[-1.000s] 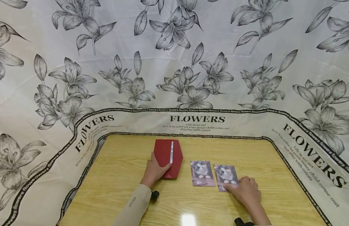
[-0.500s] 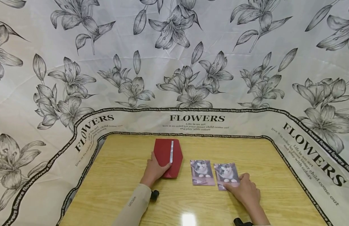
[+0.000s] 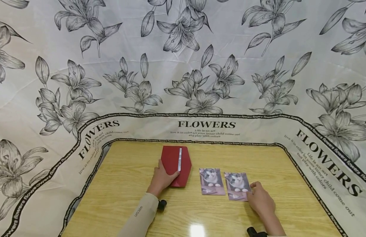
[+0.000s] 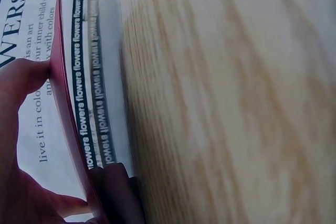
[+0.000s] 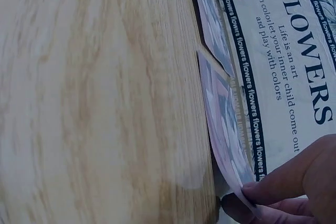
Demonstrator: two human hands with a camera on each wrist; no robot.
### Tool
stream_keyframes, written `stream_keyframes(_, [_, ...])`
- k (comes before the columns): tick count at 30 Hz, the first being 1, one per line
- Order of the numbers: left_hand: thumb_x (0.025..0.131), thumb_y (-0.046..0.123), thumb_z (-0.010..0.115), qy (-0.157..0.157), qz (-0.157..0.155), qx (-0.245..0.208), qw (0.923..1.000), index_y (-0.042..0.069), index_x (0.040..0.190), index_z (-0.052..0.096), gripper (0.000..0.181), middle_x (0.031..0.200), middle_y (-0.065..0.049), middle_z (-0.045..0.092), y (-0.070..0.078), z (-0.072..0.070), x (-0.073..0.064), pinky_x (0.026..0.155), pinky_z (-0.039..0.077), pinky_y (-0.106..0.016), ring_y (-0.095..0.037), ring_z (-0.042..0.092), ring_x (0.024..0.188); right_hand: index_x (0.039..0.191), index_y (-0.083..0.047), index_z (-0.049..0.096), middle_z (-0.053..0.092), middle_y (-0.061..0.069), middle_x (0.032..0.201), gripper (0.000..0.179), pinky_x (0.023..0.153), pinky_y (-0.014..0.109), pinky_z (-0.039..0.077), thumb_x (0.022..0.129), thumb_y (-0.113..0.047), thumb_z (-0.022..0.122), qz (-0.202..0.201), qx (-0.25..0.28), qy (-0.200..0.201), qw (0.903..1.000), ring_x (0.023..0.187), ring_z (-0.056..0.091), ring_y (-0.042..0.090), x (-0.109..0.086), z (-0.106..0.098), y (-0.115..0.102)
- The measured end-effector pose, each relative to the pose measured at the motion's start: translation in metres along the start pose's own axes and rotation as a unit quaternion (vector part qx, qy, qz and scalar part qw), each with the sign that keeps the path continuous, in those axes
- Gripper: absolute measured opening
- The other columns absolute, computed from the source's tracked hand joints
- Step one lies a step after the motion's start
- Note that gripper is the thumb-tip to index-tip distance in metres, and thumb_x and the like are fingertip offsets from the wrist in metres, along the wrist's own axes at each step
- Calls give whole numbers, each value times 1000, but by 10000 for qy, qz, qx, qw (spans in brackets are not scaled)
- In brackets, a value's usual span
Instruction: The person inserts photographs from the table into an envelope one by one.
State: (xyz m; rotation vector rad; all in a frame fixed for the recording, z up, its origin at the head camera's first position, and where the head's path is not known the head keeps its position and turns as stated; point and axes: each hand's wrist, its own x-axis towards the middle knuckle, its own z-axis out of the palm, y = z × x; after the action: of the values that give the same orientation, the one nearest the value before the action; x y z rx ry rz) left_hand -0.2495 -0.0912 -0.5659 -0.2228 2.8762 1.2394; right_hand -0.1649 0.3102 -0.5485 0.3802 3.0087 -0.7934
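Observation:
My left hand holds a red envelope with a pale strip down its face. The thumb reaches over its lower part, and another finger lies along its left edge. In the left wrist view the envelope appears nearly edge-on, with digits against its face. Two cat picture cards lie to the right: a left card and a right card. My right hand pinches the right card's lower right corner. In the right wrist view the thumb presses on that card, whose near end bends up.
A light wood table carries everything. White cloth with black flower drawings hangs behind and around it, with a lettered border along the table's back and sides. Black wrist cameras sit on both wrists.
My right thumb has slid from the lower middle of the right card to its right edge. The left hand, envelope and left card stay put.

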Motion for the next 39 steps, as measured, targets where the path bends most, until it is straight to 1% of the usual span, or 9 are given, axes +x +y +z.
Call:
stream_keyframes(2, [89,54,83,-13,-20,-2,10000,-5,168,15,120,142,-37,48,0,0,0,98,56,-57,-44,63,115,131,3,57,72,17,97,40,63,48,48,97,-17,57,9,80,75,9999,83,69,34,1,0,1])
stream_keyframes(5, [89,54,84,-8,-29,-5,10000,-4,168,15,120,141,-37,48,0,0,-1,99,55,-57,-44,63,114,132,3,59,73,14,97,39,61,43,47,98,-17,58,23,300,214,9993,81,68,31,2,-1,1])
stream_keyframes(11, [89,54,84,28,0,31,10000,-5,168,16,120,140,-38,48,2,-1,0,100,55,-57,-44,63,114,140,4,56,71,15,98,43,59,36,42,103,-18,59,108,971,456,9942,72,59,23,6,0,-4])
stream_keyframes(17, [89,54,83,8,-3,48,10000,-5,168,15,120,141,-38,48,2,-2,0,100,54,-57,-45,62,115,143,1,54,72,16,100,43,57,34,43,107,-22,59,183,1600,898,9829,70,57,20,11,4,-9])
stream_keyframes(21, [89,55,83,-28,4,40,10000,-5,169,15,120,143,-39,47,0,-2,0,100,54,-58,-47,63,117,141,-3,58,74,13,93,39,57,31,43,106,-20,63,71,1972,1289,9718,67,58,17,17,6,-15])
stream_keyframes(23, [90,56,82,-45,15,50,10000,-5,169,15,120,144,-39,46,-1,-2,0,100,54,-59,-48,63,119,140,-5,59,74,12,90,38,56,31,43,106,-20,64,-25,2169,1390,9662,64,58,16,20,8,-19])
stream_keyframes(29, [90,57,82,-50,20,78,10000,-5,169,14,121,145,-39,46,-3,-1,1,100,54,-59,-48,62,120,140,-7,61,73,9,85,36,54,29,43,106,-18,64,-220,2560,1422,9559,60,56,13,31,19,-31])
stream_keyframes(34, [89,57,82,-46,20,90,9999,-5,169,15,122,142,-38,47,-3,0,2,99,55,-58,-45,63,117,136,-6,63,74,12,84,32,55,27,44,105,-15,66,-489,2805,1480,9471,58,54,12,39,30,-44])
stream_keyframes(39, [88,58,82,-42,-6,38,10000,-4,169,15,122,141,-37,48,-2,0,2,98,55,-57,-44,63,116,134,-7,65,75,14,83,30,56,26,43,105,-14,68,-697,2977,1389,9419,58,53,11,45,39,-58])
